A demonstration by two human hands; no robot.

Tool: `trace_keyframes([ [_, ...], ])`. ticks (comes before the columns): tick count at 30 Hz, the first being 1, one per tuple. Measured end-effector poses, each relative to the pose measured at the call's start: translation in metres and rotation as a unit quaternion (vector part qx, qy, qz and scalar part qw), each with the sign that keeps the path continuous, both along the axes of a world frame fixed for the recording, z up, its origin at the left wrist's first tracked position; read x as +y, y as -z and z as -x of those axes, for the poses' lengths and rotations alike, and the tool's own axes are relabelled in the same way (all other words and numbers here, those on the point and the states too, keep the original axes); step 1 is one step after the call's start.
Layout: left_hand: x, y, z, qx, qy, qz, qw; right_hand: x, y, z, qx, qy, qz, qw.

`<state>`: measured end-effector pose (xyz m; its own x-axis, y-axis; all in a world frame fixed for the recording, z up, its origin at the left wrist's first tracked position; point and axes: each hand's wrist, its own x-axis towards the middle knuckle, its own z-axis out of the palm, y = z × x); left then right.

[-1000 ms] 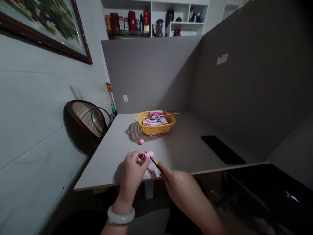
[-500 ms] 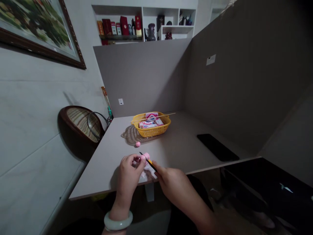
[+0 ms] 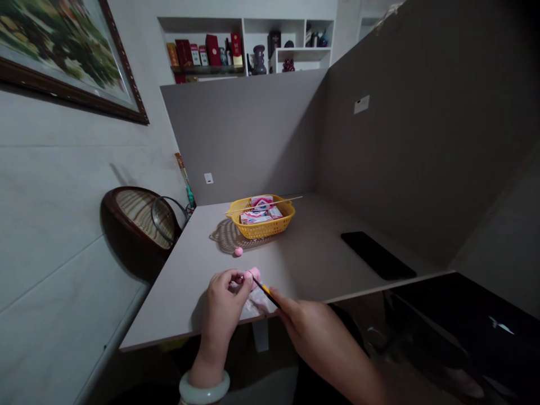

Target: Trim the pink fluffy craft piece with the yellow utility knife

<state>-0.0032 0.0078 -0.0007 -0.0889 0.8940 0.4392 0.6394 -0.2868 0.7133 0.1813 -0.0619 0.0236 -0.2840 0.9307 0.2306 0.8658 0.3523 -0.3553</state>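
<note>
While the left hand [image 3: 223, 298] grips a pink lump [image 3: 253, 275] in curled, closed fingers, the right hand [image 3: 314, 332] pinches a slim black-and-yellow stick [image 3: 265, 290], its tip at the lump's edge. Also listed: crumpled tissue [image 3: 256, 302], under both hands at the near edge of the table [image 3: 177, 301]; small pink ball [image 3: 238, 251], well apart from the lump; yellow basket [image 3: 270, 228], just beyond the ball, holding pink-and-white boxes [image 3: 255, 217] and a wooden skewer [image 3: 291, 199] across its rim; black phone [image 3: 377, 255], farther right.
</note>
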Motion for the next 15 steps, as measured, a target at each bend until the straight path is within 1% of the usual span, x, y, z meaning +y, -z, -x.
trace_keyframes([
  [2, 0.000, 0.000, 0.000, 0.008, 0.003, -0.010, 1.000, -0.008, 0.000, -0.006, -0.012, 0.008, -0.008, 1.000],
  [4, 0.000, 0.001, 0.000, 0.012, 0.004, -0.019, 1.000, -0.010, 0.000, -0.007, -0.023, 0.015, -0.018, 0.999],
  [8, -0.001, 0.001, 0.000, 0.013, 0.001, -0.030, 0.999, 0.006, 0.000, 0.006, -0.028, 0.020, -0.031, 0.999],
  [10, -0.001, 0.001, 0.000, 0.014, -0.002, -0.035, 0.999, 0.008, 0.002, 0.007, -0.020, 0.012, -0.030, 0.999],
  [15, -0.002, 0.002, -0.001, 0.023, -0.004, -0.048, 0.999, -0.012, 0.003, -0.008, -0.020, 0.007, -0.017, 1.000],
])
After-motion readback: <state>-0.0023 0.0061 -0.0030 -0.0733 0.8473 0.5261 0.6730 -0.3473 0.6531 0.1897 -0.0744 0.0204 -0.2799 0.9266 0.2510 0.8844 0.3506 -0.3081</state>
